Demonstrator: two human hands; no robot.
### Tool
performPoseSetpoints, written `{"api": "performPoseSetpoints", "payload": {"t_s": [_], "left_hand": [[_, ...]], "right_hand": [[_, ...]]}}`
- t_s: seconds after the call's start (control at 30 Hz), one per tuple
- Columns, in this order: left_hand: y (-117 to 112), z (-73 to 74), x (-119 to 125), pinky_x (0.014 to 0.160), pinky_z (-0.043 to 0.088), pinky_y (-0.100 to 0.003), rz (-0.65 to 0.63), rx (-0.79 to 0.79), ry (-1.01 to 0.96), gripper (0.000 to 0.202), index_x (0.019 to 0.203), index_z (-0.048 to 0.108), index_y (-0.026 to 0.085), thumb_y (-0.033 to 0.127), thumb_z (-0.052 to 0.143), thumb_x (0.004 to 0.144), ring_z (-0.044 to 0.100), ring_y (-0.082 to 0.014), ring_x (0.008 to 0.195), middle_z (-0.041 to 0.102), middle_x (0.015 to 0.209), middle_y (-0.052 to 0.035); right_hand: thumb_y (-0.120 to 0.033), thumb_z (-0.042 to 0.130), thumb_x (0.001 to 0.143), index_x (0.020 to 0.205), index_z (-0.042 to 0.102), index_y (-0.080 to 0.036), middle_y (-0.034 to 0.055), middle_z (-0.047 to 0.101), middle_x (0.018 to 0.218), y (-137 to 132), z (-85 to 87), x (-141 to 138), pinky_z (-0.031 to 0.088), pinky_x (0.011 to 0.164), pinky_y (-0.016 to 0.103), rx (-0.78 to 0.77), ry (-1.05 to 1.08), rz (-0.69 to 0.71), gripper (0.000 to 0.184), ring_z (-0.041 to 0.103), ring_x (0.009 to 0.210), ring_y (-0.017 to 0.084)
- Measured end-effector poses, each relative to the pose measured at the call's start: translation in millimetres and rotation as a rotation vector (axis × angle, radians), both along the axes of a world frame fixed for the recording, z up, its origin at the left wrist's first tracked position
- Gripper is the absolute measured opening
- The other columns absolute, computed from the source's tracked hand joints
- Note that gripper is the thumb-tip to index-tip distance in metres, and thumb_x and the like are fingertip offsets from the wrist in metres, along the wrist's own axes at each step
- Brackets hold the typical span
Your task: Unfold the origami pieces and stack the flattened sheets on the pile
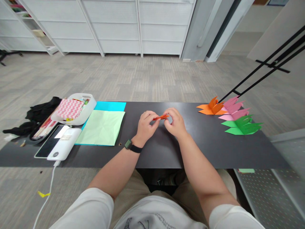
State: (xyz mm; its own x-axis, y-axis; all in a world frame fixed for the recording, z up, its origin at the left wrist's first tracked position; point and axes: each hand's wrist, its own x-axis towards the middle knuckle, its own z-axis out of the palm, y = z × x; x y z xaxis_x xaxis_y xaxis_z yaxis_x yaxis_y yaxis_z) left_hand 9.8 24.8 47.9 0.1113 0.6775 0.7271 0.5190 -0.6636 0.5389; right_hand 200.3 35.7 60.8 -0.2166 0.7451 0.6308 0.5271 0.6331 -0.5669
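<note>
Where fingers (150, 116) pinch, orange paper (161, 117), partly hidden

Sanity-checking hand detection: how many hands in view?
2. The left hand pinches one end of the folded orange paper above the table; the right hand is at the other end. Some fingers are partly hidden, but no other hand shows.

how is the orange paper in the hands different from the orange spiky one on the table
The held paper is gripped by the left hand and right hand; the spiky one rests on the table. The held paper looks thin and flat; the spiky one fans into points. Both are orange.
</note>
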Motion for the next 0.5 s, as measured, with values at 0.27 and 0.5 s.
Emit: {"api": "performPoseSetpoints", "payload": {"t_s": [0.27, 0.5], "left_hand": [[1.8, 2.2, 0.3, 0.087, 0.057, -0.034, -0.005, -0.093, -0.137, 0.016, 0.093, 0.068, 0.021, 0.035, 0.067, 0.103, 0.070, -0.0180, 0.093, 0.074, 0.097, -0.0038], [-0.1, 7.0, 1.7, 0.094, 0.060, -0.036, -0.066, -0.110, -0.162, 0.014, 0.102, 0.073, 0.022, 0.035, 0.070, 0.102, 0.074, -0.0189, 0.099, 0.079, 0.104, -0.0054]], "right_hand": [[-0.026, 0.065, 0.097, 0.094, 0.071, -0.026, 0.0028, 0.074, 0.090, 5.3, -2.6, 2.1, 0.057, 0.082, 0.037, -0.063, 0.090, 0.047, 0.006, 0.070, 0.085, 0.022], [-0.027, 0.064, 0.100, 0.095, 0.074, -0.028, 0.0029, 0.076, 0.091, 6.7, -6.1, 4.7, 0.058, 0.080, 0.037, -0.019, 0.080, -0.005, 0.011, 0.070, 0.084, 0.021]]}}
